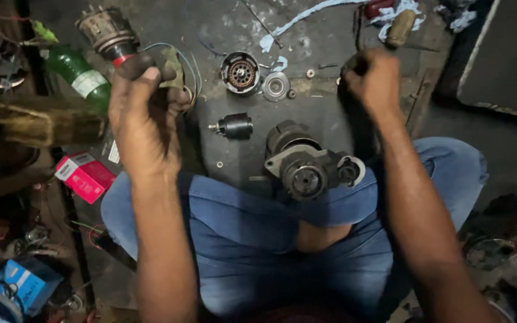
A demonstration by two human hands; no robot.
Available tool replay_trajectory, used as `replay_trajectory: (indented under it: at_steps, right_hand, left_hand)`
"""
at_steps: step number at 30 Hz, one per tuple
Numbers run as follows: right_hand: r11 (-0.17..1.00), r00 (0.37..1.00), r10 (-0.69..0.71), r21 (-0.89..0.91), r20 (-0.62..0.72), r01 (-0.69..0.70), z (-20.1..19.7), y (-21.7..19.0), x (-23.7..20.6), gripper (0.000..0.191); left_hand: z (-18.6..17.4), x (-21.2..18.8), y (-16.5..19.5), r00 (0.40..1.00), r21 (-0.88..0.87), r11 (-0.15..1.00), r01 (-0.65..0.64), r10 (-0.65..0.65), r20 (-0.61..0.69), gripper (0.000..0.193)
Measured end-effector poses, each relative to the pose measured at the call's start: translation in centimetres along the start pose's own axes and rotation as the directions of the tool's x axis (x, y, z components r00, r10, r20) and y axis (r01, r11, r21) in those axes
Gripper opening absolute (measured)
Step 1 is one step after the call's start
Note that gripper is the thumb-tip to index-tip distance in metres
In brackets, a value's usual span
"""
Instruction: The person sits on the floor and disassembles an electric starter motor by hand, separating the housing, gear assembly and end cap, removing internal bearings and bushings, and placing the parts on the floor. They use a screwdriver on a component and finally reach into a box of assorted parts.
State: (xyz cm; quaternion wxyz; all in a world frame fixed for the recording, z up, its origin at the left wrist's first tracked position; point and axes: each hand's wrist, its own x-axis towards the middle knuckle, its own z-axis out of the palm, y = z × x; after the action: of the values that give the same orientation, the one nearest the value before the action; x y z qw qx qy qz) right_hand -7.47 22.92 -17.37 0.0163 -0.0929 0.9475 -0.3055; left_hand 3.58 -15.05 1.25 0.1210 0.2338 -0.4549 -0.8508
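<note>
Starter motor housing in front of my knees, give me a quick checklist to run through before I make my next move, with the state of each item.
1. Starter motor housing resting steady against the jeans: ok, it lies on the dark mat, neither hand touching it.
2. Left hand grip: ok, closed on a dark tool handle; its working end is hidden.
3. Right hand grip: cannot tell, it is clenched on something dark that I cannot identify.
4. Small cylindrical solenoid: ok, lying apart from the housing.
5. Round end cap and the bearing plate: ok, side by side on the mat.
6. Loose washer: not ok, lying free near the mat edge.
</note>
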Motion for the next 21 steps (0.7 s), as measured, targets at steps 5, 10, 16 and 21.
replay_trajectory:
  at_steps: [5, 10, 16, 21]
  right_hand:
    - [0.979, 0.997, 0.075, 0.193, -0.030, -0.068, -1.9, -1.0, 0.6, 0.023]
    - [0.737, 0.996, -0.015, 0.672, -0.088, 0.070, -5.1, -4.9, -0.3, 0.028]
    - [0.723, 0.975, 0.049, 0.682, -0.216, 0.114, -10.8, -12.0, -5.1, 0.023]
    - [0.681, 0.964, -0.040, 0.699, -0.263, 0.219, -13.9, -17.1, -10.4, 0.024]
  left_hand:
    - [0.0, 0.4, -0.4, 0.999, 0.082, 0.996, -0.020, 0.017, 0.045, 0.026]
    - [0.8, 0.5, -2.0, 0.988, 0.299, 0.952, -0.062, 0.016, 0.154, 0.021]
    - [1.5, 1.2, -6.2, 0.921, 0.318, 0.888, -0.333, 0.233, 0.313, 0.017]
    - [-0.1, 4.1, -8.9, 0.849, 0.365, 0.768, -0.526, 0.447, 0.282, 0.014]
